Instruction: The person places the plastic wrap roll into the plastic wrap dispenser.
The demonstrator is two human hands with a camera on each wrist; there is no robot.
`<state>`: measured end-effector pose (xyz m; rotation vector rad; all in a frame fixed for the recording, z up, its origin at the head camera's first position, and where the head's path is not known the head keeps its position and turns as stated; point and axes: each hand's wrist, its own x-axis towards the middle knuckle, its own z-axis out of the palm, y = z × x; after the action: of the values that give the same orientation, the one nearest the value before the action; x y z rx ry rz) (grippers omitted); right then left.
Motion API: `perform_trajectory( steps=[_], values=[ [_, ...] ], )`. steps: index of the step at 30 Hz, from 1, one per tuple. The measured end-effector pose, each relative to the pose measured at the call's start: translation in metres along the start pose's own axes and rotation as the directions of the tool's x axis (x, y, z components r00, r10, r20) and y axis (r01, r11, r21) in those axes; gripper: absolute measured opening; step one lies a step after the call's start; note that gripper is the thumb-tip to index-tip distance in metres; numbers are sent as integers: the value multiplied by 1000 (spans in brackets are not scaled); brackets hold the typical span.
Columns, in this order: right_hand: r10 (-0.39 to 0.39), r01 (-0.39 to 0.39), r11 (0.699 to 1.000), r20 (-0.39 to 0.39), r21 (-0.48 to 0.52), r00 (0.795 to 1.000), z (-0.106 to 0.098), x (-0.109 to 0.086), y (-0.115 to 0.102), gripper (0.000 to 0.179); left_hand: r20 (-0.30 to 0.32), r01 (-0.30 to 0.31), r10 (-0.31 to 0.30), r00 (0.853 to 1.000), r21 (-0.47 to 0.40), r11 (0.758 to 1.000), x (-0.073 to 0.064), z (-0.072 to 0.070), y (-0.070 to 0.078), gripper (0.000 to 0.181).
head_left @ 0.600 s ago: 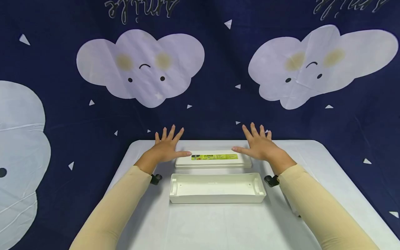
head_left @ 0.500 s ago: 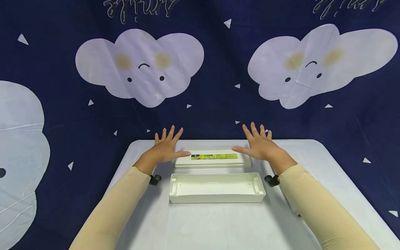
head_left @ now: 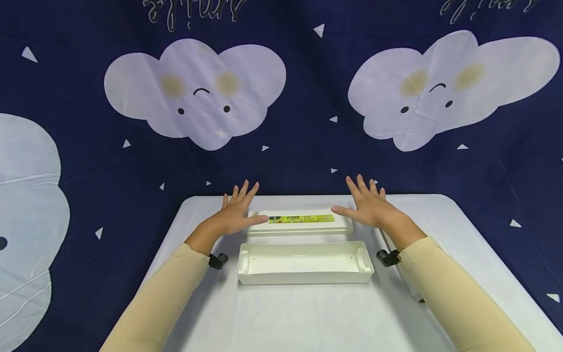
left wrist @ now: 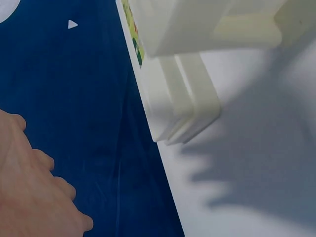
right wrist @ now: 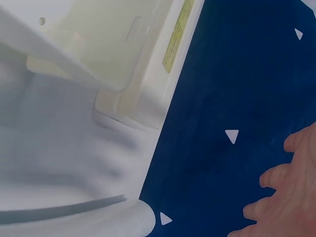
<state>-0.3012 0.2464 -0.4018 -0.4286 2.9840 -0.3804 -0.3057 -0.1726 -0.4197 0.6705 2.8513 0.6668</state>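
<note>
My left hand (head_left: 233, 216) hovers with fingers spread at the left end of a long white plastic piece (head_left: 303, 230) bearing a yellow-green label (head_left: 301, 219). Spread likewise, my right hand (head_left: 370, 208) is by its right end. Neither hand holds anything; whether the thumbs touch the labelled piece I cannot tell. In front of it lies a long white open box (head_left: 305, 278), hollow side up, with its inside visible. The left wrist view shows the labelled piece's stepped end (left wrist: 185, 101) and the back of the left hand (left wrist: 34, 182).
A white, rounded long object (right wrist: 98, 222) lies on the right, mostly hidden under the right forearm in the head view. The white table (head_left: 303, 318) has rounded far corners. Behind it hangs a dark blue cloth (head_left: 308, 98) with cloud prints.
My right hand has shifted slightly right. The left hand has turned a little and its fingers have lowered slightly. The boxes stay in place, while the head view has tilted slightly.
</note>
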Motion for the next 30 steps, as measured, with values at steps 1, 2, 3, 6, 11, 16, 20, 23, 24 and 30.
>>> perform_trajectory(
  steps=[1, 2, 3, 6, 11, 16, 20, 23, 24, 30],
  values=[
    [2, -2, 1000, 2, 5, 1000, 0, -1, 1, 119, 0, -7, 7, 1000, -3, 1000, -1, 1, 0, 108],
    [2, -2, 1000, 3, 11, 1000, 0, -3, 2, 118, -2, -11, 11, 1000, -12, 1000, -2, 2, 1, 108],
    [3, -3, 1000, 6, 15, 1000, -1, -4, 2, 118, -6, -15, 15, 1000, -21, 1000, -4, 3, 1, 108],
    [-2, 2, 999, 3, 38, 1000, -2, -8, 3, 117, -16, -28, 27, 999, -54, 998, -9, 5, 2, 107],
    [-14, 16, 996, -22, 89, 1000, -3, -16, 7, 115, -25, -50, 48, 999, -118, 992, -16, 12, 0, 103],
    [-21, 26, 985, -33, 169, 999, -5, -25, 12, 112, -28, -56, 52, 998, -175, 983, -24, 19, -1, 103],
    [-6, 15, 975, -42, 221, 999, -3, -34, 22, 110, -23, -90, 87, 996, -217, 972, -29, 27, 0, 107],
    [19, -8, 969, -43, 247, 999, 3, -40, 33, 109, -22, -124, 123, 992, -266, 956, -34, 34, -1, 108],
    [25, -14, 966, -40, 258, 999, 6, -42, 37, 109, -24, -135, 134, 991, -285, 949, -36, 36, -2, 108],
    [48, -35, 956, -38, 290, 998, 21, -52, 55, 105, -37, -183, 184, 982, -392, 902, -51, 48, -13, 111]
  ],
)
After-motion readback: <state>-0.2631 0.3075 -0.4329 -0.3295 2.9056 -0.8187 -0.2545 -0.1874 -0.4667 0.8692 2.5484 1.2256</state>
